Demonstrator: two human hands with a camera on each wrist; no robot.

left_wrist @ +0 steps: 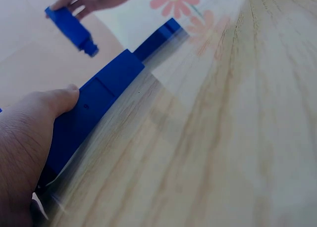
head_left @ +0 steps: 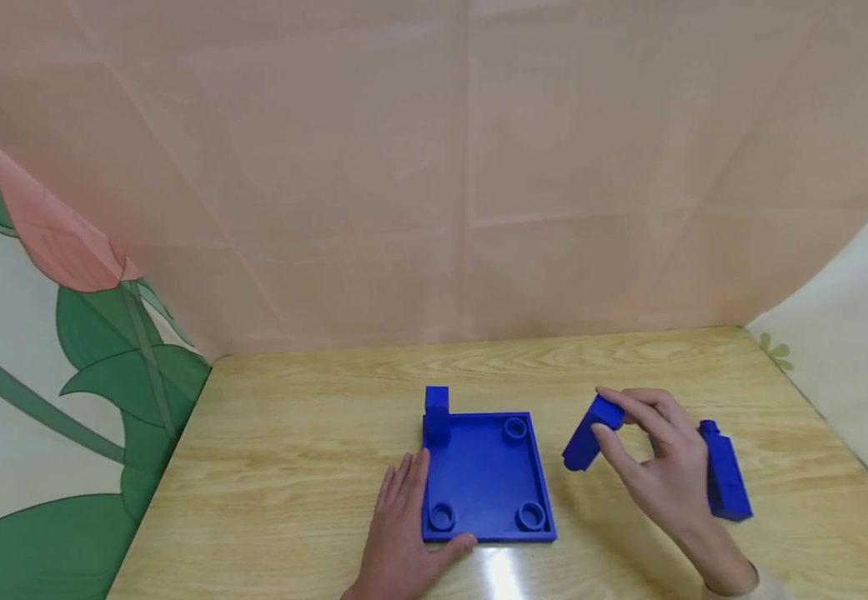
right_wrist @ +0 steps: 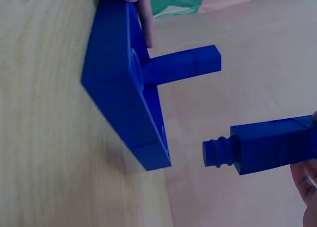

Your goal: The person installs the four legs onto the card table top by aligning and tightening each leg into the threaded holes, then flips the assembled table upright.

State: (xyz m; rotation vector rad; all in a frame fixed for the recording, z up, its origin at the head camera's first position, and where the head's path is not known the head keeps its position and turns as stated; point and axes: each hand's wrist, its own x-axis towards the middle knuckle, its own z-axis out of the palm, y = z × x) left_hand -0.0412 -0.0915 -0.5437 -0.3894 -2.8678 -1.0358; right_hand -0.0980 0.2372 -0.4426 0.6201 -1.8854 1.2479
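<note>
A square blue tabletop-like board (head_left: 482,475) with a raised rim lies on the table, round sockets showing at three corners. At its far left corner stands a blue leg (head_left: 437,412), upright. My left hand (head_left: 403,529) rests against the board's near left corner, straight fingers along the left side and thumb (left_wrist: 64,99) at the front edge. To the right of the board, my right hand (head_left: 662,467) pinches a second blue leg (right_wrist: 277,142) between thumb and fingers. This leg is held tilted above the table, its threaded end (right_wrist: 218,153) pointing down toward the board side.
Another blue leg (head_left: 730,475) lies on the table beyond the right hand, and a blue piece beside it is mostly hidden by that hand. A plain pinkish cloth (head_left: 464,183) hangs behind the wooden table (head_left: 291,467); flower-printed cloth hangs at both sides.
</note>
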